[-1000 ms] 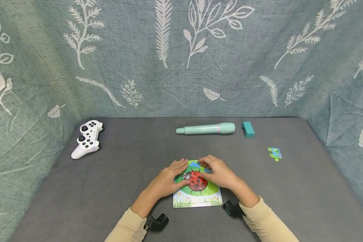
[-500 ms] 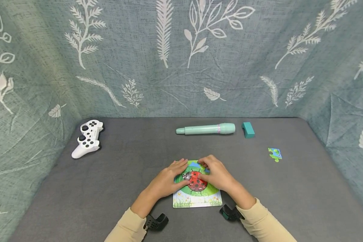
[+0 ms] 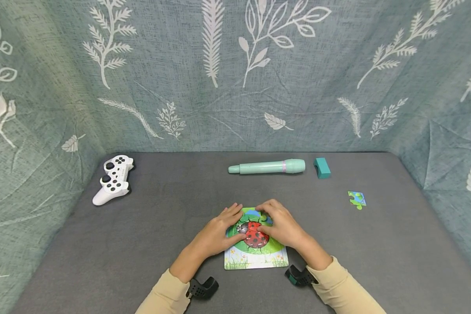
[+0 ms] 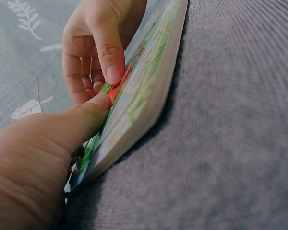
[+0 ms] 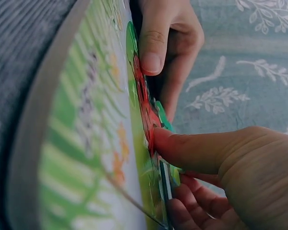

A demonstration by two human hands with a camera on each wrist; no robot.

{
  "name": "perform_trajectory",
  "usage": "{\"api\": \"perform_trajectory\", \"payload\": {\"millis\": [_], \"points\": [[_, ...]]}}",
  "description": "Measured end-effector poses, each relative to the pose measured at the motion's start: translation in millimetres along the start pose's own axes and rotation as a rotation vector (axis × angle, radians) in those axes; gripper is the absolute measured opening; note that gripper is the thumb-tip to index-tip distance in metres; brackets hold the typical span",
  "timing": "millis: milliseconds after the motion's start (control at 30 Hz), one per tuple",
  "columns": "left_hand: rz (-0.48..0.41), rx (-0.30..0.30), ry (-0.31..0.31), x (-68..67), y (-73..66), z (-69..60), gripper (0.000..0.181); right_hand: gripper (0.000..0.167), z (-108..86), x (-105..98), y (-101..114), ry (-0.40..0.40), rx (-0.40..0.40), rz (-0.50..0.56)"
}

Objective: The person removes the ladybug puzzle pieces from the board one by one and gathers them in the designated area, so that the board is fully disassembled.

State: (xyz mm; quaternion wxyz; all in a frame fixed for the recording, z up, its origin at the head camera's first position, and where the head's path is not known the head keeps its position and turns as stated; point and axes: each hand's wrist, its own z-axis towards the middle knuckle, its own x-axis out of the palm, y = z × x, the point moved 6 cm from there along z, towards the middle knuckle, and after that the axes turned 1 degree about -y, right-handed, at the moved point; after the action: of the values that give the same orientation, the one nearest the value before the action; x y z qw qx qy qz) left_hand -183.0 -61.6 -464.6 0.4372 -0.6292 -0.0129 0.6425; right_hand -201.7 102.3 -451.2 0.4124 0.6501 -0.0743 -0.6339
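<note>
A square ladybug jigsaw puzzle (image 3: 255, 264) lies flat on the dark tabletop. Over its left side rests my left hand (image 3: 215, 234), fingers extended along the upper left and thumb on the ladybug's edge. My right hand (image 3: 284, 224) is at the upper right, thumb and fingers pinching a red-and-green puzzle piece (image 5: 163, 117). In the right wrist view this piece sits slightly tilted above the picture's surface, and the right thumb (image 5: 182, 146) presses its red part. The right fingers hide the piece's far edge. A loose blue-and-green puzzle piece (image 3: 356, 199) lies farther off to the right.
A white game controller (image 3: 114, 180) lies at the far left. Toward the back edge are a mint toy microphone (image 3: 267, 167) and a teal arch block (image 3: 322, 168). A leaf-patterned curtain (image 3: 235, 109) hangs around the table.
My right hand has shifted slightly left, and the piece under it now sits differently, with more of its green edge showing. The left hand has hardly moved.
</note>
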Motion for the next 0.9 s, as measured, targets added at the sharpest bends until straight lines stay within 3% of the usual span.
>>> {"api": "perform_trajectory", "payload": {"millis": [167,600,900], "points": [[-0.003,-0.014,0.011,-0.2,0.7,-0.4,0.066,0.043,-0.6,-1,1,-0.004,-0.030,0.010],[-0.010,-0.016,0.009,-0.2,0.0,-1.5,0.067,0.042,-1.9,-5,0,-0.002,-0.012,0.014],[-0.020,-0.046,0.025,1.1,-0.7,-1.5,0.067,0.045,-3.6,-27,-14,-0.023,0.030,0.076]]}}
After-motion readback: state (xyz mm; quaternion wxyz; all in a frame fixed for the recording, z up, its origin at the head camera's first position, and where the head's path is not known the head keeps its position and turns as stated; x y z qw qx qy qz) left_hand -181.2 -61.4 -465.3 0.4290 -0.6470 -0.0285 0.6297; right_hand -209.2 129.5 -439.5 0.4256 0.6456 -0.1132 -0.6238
